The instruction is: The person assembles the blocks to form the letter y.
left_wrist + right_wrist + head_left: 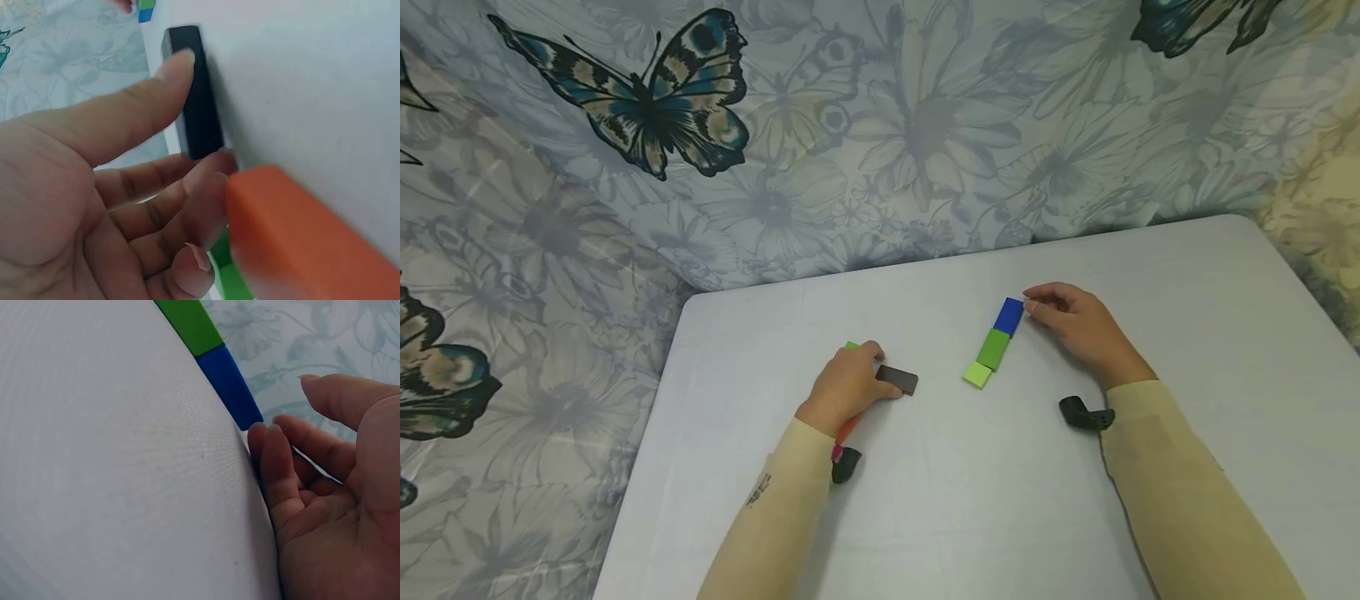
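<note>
My left hand [844,385] pinches a dark grey block [898,380] near one end. In the left wrist view the thumb lies along that block [203,119], with fingertips at its lower end. An orange block [300,231] sits close beside those fingers, and green pieces [232,275] show partly behind them. Fingers loosely bent, my right hand [1078,325] is at the far end of a blue block [1009,317]; its fingertips are at the block's end in the right wrist view, thumb held away. The blue block adjoins a green block [994,349], followed by a light green one [977,375].
All the blocks lie on a white-covered table [955,500]. Behind it hangs a fabric backdrop [925,133] with butterflies and flowers. A pink piece [837,452] shows by the left wrist. Black wrist cameras [1082,414] project from both sleeves.
</note>
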Motion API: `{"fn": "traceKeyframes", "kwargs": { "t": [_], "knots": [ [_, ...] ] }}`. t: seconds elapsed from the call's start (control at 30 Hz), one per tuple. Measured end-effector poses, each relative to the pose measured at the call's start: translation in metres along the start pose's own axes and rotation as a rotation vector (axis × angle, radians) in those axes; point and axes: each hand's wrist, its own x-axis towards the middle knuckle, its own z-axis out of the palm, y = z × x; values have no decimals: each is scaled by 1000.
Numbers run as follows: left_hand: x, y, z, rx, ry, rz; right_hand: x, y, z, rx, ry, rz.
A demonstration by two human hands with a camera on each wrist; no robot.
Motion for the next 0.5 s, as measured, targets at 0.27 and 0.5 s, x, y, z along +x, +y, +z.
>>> {"fn": "traceKeyframes", "kwargs": {
  "t": [0.27,0.5],
  "knots": [
    [7,8,11,36,82,55,0,0,-1,10,-3,-1],
    [14,18,16,111,104,159,0,-1,-2,16,-8,9]
  ]
}}
